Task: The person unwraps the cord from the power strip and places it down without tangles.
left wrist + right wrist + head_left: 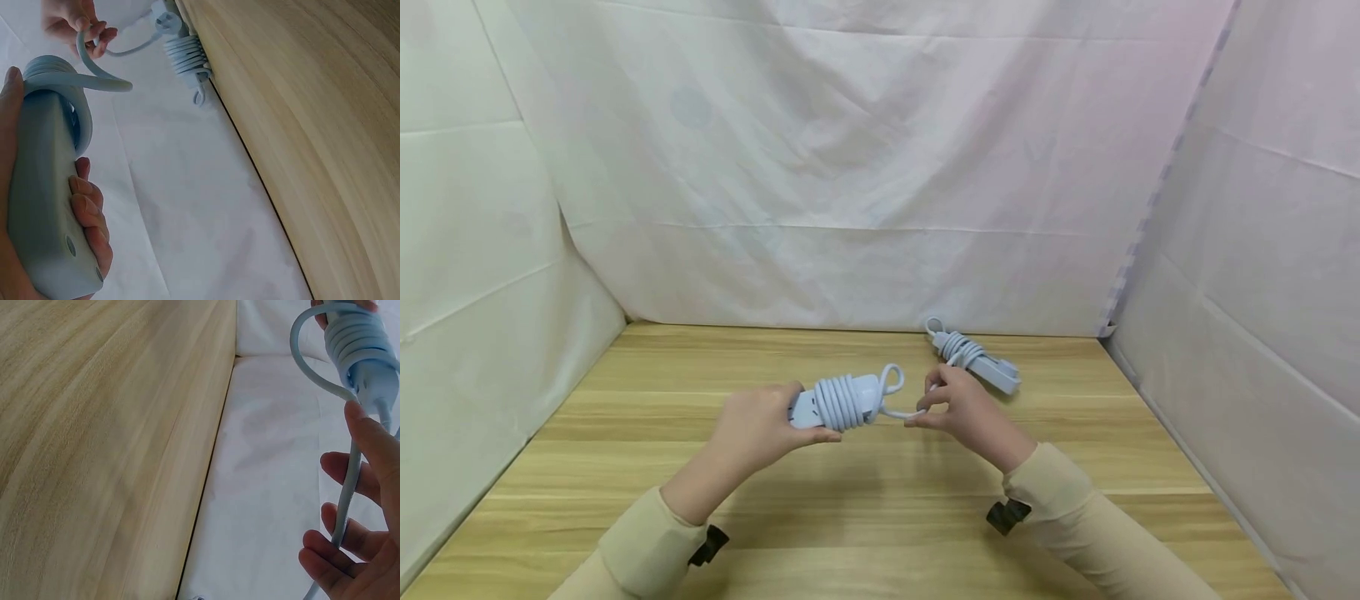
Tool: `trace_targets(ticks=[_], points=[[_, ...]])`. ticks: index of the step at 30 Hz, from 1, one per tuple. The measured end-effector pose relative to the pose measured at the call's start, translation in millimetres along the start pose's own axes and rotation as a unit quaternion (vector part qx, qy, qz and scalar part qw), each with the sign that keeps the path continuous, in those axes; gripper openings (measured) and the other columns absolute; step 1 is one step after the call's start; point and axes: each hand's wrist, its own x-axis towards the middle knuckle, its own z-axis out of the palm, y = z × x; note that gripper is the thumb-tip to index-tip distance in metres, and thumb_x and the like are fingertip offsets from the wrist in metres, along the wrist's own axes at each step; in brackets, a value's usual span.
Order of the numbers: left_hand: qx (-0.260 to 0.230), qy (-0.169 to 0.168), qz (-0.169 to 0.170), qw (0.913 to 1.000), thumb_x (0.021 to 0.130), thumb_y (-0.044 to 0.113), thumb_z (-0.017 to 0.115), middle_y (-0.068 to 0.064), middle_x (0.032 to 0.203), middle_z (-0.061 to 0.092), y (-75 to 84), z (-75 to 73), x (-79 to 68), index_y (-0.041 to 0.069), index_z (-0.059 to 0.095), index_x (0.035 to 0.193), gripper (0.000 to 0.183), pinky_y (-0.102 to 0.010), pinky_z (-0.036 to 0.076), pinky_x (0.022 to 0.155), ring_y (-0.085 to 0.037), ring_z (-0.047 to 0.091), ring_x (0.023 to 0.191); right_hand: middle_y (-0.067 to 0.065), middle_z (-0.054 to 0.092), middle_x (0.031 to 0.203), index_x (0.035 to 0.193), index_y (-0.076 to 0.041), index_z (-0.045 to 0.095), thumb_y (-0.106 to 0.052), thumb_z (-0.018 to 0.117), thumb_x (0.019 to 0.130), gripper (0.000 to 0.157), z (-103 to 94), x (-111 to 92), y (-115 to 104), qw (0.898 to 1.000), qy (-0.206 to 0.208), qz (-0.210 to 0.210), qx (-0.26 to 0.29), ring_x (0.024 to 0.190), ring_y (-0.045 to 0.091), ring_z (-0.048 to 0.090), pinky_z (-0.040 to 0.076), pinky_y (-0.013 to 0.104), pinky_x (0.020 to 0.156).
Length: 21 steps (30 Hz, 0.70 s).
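Observation:
A white power strip [806, 409], its cord [838, 402] wound in several turns round one end, is held above the table in my left hand [758, 425]. The left thumb and fingers grip its body from both sides in the left wrist view. My right hand [964, 410] pinches a free length of this cord [352, 481] between thumb and fingers, to the right of the strip. A small loop of cord [892, 379] sticks up between the hands. From the right hand the cord runs on toward a plug [167, 24] in the left wrist view.
A second white power strip [996, 372] with its cord wound round it lies on the wooden table [865, 517], behind my right hand. White cloth [850, 167] hangs at the back and both sides.

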Motion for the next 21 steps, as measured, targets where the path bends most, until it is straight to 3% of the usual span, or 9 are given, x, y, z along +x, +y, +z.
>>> trace_targets(ticks=[8,13,21], points=[[-0.004,-0.02,-0.031,0.9993,0.064,0.074,0.071,0.009,0.055,0.042,-8.1,3.2,2.4,0.017,0.056,0.074,0.06,-0.028,0.03,0.042,-0.009,0.037,0.046,-0.006,0.049,0.086,0.069,-0.018,0.074,-0.029,0.09,0.066,0.019,-1.2,-6,0,0.999,0.016,-0.035,-0.032,0.076,0.012,0.044,0.042,0.028,0.069],[-0.006,-0.044,-0.053,0.9976,0.066,0.076,0.067,0.008,0.056,0.043,-13.9,6.0,3.9,0.017,0.056,0.075,0.061,-0.028,0.031,0.043,-0.01,0.039,0.047,-0.006,0.05,0.086,0.069,-0.018,0.074,-0.028,0.091,0.064,0.021,-5.2,-10,-5,0.998,0.023,-0.049,-0.034,0.076,0.012,0.044,0.041,0.029,0.068],[-0.005,-0.055,-0.063,0.9965,0.068,0.077,0.066,0.007,0.057,0.044,-20.9,7.7,6.1,0.017,0.054,0.074,0.061,-0.029,0.031,0.043,-0.01,0.04,0.048,-0.005,0.051,0.084,0.068,-0.017,0.071,-0.029,0.091,0.063,0.024,-11.0,-13,-8,0.995,0.047,-0.075,-0.043,0.074,0.012,0.044,0.042,0.028,0.066]])
